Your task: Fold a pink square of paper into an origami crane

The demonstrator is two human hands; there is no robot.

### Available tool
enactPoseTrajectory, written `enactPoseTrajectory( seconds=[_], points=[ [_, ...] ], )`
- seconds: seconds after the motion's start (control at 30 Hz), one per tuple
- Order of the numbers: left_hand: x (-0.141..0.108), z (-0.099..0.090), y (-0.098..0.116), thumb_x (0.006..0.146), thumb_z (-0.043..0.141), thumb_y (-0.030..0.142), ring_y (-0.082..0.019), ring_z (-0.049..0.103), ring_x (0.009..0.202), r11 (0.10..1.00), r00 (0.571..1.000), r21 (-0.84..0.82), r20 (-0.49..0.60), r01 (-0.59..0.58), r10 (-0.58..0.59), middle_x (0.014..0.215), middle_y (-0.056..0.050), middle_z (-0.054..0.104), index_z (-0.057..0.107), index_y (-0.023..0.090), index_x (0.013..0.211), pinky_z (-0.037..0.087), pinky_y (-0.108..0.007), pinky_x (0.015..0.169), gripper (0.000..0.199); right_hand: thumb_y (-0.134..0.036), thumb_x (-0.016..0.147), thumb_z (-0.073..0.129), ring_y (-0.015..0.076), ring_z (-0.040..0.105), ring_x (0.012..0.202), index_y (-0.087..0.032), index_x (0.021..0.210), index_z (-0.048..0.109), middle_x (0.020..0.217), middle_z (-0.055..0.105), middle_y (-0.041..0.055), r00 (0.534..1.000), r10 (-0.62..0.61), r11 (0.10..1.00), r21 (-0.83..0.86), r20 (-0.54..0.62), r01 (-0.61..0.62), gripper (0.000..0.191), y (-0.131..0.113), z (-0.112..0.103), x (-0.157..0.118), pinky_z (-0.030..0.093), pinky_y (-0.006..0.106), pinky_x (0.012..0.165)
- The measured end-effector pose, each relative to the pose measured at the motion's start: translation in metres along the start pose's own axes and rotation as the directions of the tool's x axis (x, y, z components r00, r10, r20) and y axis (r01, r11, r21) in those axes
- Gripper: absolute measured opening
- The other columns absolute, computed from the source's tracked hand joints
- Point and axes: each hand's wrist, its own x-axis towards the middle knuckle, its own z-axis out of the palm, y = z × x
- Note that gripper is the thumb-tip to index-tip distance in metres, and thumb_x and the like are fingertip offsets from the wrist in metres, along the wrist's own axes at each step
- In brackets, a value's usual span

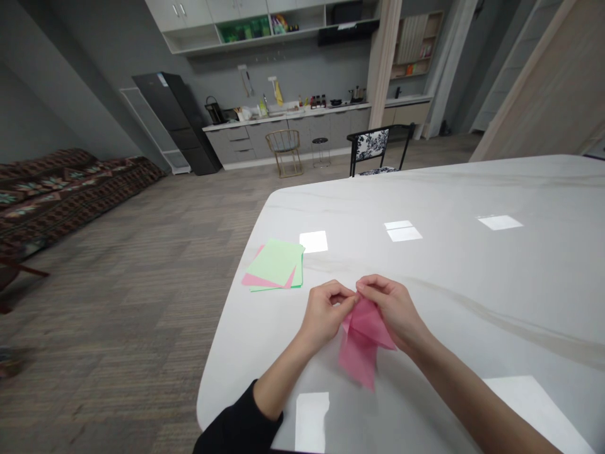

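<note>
White marble table [425, 189], grey kitchen counter [283, 120] beyond.

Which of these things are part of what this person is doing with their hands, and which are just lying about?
In use: left hand, right hand, pink paper sheet pinched between them, stack of green and pink paper close by.

Just lying about: white table, patterned chair, black fridge.

matt pink paper [360, 345], glossy marble tabletop [472, 271]
</note>
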Motion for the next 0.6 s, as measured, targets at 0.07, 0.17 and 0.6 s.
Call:
enactPoseTrajectory(
  seconds=[0.07,0.17,0.6],
  points=[
    [0.0,0.001,0.002,0.077,0.068,0.025,-0.013,0.057,0.066,0.998,0.999,-0.032,0.009,0.046,-0.046,0.071,-0.004,0.064,0.068,0.014,0.07,0.044,-0.025,0.061,0.013,-0.034,0.071,0.075,0.0145,0.053,0.067,-0.017,0.076,0.065,0.072,0.06,0.0003,0.997,-0.063,0.997,-0.04,-0.043,0.061,0.02,-0.002,-0.004,0.004,0.045,0.029,0.067],
    [0.003,-0.001,0.003,0.076,0.069,0.029,-0.013,0.055,0.06,0.989,0.993,-0.096,-0.022,0.116,-0.118,0.066,-0.003,0.063,0.067,0.014,0.069,0.043,-0.024,0.057,0.017,-0.037,0.079,0.067,0.0184,0.057,0.08,-0.019,0.082,0.065,0.084,0.063,0.0039,0.974,-0.227,0.952,-0.216,-0.019,0.218,0.018,-0.007,-0.007,0.004,0.046,0.034,0.079],
    [0.011,-0.008,0.003,0.077,0.063,0.025,-0.014,0.057,0.063,0.988,0.973,0.115,-0.215,0.106,-0.079,0.065,-0.002,0.064,0.062,0.015,0.066,0.045,-0.025,0.061,0.015,-0.025,0.081,0.062,0.0297,0.041,0.128,-0.025,0.086,0.067,0.133,0.051,0.007,0.778,-0.407,0.412,-0.664,0.478,0.623,0.007,-0.014,0.009,-0.023,0.029,0.05,0.106]
  ],
)
